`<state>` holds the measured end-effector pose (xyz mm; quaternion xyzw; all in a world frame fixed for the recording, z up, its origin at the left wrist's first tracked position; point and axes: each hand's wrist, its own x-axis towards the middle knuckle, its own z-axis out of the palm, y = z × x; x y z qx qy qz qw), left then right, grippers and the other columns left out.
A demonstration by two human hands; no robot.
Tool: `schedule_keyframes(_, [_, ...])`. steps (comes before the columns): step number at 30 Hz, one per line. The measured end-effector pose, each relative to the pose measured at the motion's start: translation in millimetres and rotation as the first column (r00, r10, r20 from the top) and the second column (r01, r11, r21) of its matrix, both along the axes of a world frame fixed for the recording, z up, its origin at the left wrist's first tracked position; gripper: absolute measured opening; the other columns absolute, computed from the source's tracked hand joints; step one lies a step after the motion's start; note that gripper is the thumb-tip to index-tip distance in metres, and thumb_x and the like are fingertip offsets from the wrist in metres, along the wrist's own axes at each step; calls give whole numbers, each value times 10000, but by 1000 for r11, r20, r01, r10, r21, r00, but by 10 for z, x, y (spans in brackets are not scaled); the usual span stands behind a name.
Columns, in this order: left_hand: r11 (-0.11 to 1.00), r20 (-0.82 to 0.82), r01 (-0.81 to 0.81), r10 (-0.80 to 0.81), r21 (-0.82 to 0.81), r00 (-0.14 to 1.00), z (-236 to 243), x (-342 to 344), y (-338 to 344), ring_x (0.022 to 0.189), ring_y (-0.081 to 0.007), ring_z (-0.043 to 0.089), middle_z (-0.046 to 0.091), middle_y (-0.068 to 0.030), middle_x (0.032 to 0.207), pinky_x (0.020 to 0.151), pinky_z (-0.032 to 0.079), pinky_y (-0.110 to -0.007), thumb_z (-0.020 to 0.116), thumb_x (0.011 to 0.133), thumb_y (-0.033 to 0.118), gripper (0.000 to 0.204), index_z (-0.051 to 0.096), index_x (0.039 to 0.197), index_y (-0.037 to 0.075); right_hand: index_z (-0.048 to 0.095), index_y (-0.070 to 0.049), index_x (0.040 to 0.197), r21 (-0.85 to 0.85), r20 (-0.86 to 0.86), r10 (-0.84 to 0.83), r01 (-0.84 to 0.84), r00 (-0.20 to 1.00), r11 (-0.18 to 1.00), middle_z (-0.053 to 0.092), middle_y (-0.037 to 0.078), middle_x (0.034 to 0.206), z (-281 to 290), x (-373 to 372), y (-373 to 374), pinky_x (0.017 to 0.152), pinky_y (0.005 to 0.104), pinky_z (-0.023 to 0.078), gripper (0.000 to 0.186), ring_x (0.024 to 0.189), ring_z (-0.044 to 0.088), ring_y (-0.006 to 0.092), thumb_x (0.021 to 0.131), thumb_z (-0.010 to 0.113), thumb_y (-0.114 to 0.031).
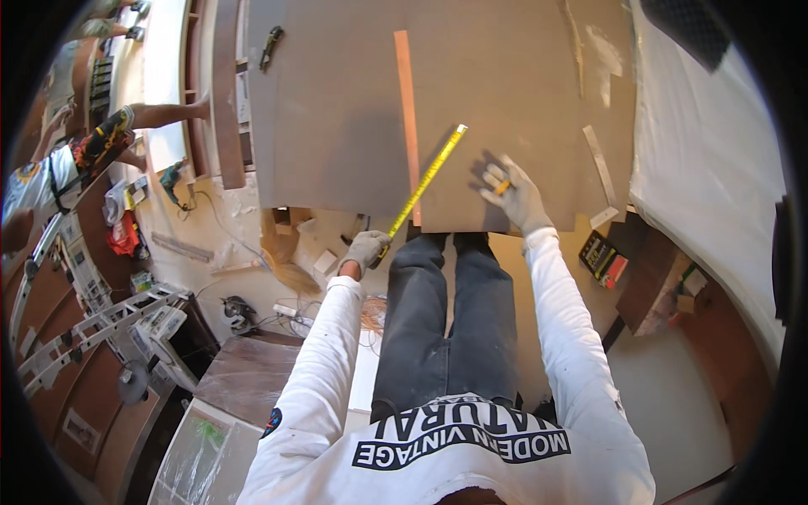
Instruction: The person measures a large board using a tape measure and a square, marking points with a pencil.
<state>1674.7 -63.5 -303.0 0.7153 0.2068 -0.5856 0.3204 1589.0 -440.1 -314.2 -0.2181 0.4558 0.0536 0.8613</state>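
Observation:
My gloved left hand (pixel 368 249) is closed around a tape measure at the near edge of a large brown board (pixel 337 109). Its yellow blade (pixel 431 175) reaches out diagonally over the board, away from me and to the right. Above the board, my gloved right hand (pixel 520 200) pinches a short yellow-orange stick that looks like a pencil (pixel 503 187). Apart from the blade's tip, this hand casts a shadow on the surface. Between the hands and farther left, a narrow orange-brown strip (pixel 407 109) lies lengthwise on the board, and the blade crosses its near part.
A black-handled tool (pixel 271 47) lies at the board's far left. A square-like metal piece (pixel 601 168) rests near its right edge. Another person (pixel 59 181) works at left, near a green drill (pixel 171 181) and a ladder (pixel 93 324). Cables (pixel 286 324) trail across the floor.

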Motion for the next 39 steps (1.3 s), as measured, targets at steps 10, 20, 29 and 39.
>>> schedule_keyframes(10, [999, -28, -2, 1, -36, 1000, 17, -74, -170, 528, -118, 511, 564, 4, 671, 470, 417, -282, 625, 891, 296, 213, 680, 875, 91, 519, -1, 1296, -199, 186, -35, 72, 982, 977, 650, 90, 989, 386, 1036, 24, 709, 317, 544, 340, 705, 596, 126, 1008, 499, -181])
schedule_keyframes(20, [994, -10, 100, -100, -37, 995, -82, 176, -197, 522, -132, 520, 568, -8, 671, 468, 426, -297, 630, 884, 288, 221, 683, 837, 79, 641, -26, 1154, -262, -319, 315, -403, 894, 877, 653, 23, 829, 30, -133, 502, 435, 216, 335, 252, 519, 439, 53, 958, 582, -174])
schedule_keyframes(29, [986, 1, 124, -125, -111, 992, -131, 42, -369, 635, -147, 595, 649, -45, 726, 596, 474, -294, 644, 852, 272, 248, 728, 881, 40, 706, -72, 1039, -233, -329, 564, -644, 757, 729, 640, -1, 787, 14, -271, 1000, 463, 233, 365, 205, 525, 440, 66, 914, 659, -228])
schedule_keyframes(39, [901, 9, -361, 374, -240, 927, -113, -677, -782, 644, -130, 601, 669, -47, 749, 597, 475, -277, 691, 845, 205, 186, 710, 843, 20, 692, -38, 830, -632, -495, 489, -684, 718, 365, 629, 59, 637, -85, 460, 1115, 578, 349, 468, 243, 585, 570, 167, 865, 696, -279])
